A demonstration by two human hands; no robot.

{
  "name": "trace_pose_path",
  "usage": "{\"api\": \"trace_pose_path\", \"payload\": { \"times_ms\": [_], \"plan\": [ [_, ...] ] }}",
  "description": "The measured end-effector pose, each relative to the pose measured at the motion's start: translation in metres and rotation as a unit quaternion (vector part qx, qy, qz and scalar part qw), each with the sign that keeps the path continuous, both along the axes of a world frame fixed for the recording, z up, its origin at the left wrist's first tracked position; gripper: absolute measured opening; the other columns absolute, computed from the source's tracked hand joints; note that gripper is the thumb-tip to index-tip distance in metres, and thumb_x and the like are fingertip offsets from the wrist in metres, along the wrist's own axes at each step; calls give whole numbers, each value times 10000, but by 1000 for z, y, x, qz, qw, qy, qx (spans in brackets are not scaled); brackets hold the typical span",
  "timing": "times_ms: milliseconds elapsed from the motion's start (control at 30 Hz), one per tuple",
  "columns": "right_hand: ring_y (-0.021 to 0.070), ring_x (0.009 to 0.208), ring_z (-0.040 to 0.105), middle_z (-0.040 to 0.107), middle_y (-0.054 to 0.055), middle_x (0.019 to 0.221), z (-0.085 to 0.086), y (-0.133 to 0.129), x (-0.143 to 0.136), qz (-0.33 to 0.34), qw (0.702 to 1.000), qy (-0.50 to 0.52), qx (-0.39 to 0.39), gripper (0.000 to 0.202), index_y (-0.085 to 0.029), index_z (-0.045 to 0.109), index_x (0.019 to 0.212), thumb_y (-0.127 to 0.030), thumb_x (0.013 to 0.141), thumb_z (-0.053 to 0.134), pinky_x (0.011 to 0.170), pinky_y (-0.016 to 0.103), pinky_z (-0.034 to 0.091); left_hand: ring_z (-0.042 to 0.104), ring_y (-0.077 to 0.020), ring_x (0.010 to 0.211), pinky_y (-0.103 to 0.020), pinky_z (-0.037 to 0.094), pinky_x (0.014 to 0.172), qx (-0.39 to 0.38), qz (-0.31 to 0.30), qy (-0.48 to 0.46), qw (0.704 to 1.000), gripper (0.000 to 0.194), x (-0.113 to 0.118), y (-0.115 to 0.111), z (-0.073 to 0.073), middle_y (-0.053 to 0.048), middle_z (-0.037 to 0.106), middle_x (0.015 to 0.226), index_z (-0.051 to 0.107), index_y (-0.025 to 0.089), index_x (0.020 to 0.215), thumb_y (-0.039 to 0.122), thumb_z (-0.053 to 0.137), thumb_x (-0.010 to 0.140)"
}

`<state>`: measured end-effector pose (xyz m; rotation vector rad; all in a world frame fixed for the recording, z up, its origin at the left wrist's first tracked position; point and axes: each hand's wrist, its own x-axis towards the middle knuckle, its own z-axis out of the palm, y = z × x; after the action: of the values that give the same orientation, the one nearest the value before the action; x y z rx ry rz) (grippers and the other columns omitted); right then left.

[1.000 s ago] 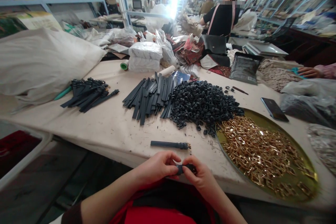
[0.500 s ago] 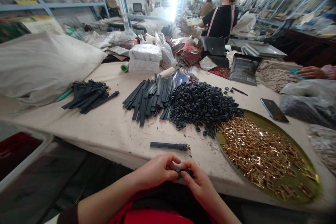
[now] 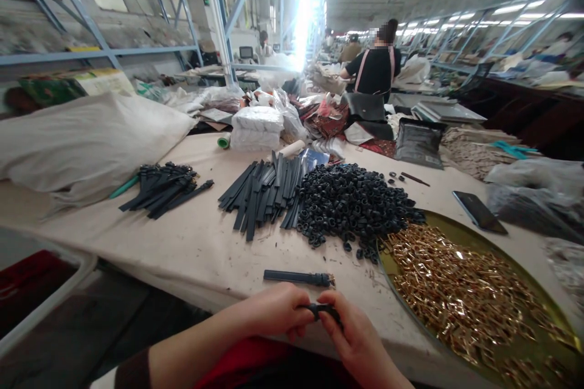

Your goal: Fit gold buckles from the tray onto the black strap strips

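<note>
Table edge (image 3: 219, 267): black strap piece (image 3: 325, 310) pinched between fingers of left hand (image 3: 274, 310), right hand (image 3: 356, 340).

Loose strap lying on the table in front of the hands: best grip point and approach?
Pinch the strap mid-length across its narrow width, coming from above. It lies flat, long axis left-right, with the gold buckle at its right end; bare table around it leaves finger room.

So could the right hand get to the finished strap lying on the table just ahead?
Probably yes. The strap lies alone on bare table just beyond the right hand, nothing between them. But both hands, the left hand too, pinch a small black piece, so it would have to let go first.
</note>
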<state>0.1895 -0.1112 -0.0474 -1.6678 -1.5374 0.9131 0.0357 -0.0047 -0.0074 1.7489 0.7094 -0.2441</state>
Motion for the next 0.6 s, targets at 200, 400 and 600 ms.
{"api": "trace_pose_path", "payload": {
  "times_ms": [200,400,600],
  "plan": [
    [165,751,546,587,27,809,8,8,3,-11,998,60,-2,204,-224,510,927,-377,828,418,668,269,413,481,-87,460,-171,342,458,27,-19,-39,999,234,-5,5,14,34,530,521,585,173,643,266,414,772],
    [156,704,533,575,22,775,10,17,1,-7,995,96,3,228,-218,532,891,-410,812,438,632,268,414,431,-79,438,-170,311,437,67,-25,-27,997,279,-11,9,24,41,496,506,602,176,682,284,373,799],
    [155,678,541,590,25,778,-6,14,-2,-61,991,116,38,252,-227,541,925,-428,795,460,614,261,423,431,-101,471,-205,279,454,164,-37,-3,986,280,-7,10,30,20,521,509,563,185,542,272,403,755]
  ]
}}
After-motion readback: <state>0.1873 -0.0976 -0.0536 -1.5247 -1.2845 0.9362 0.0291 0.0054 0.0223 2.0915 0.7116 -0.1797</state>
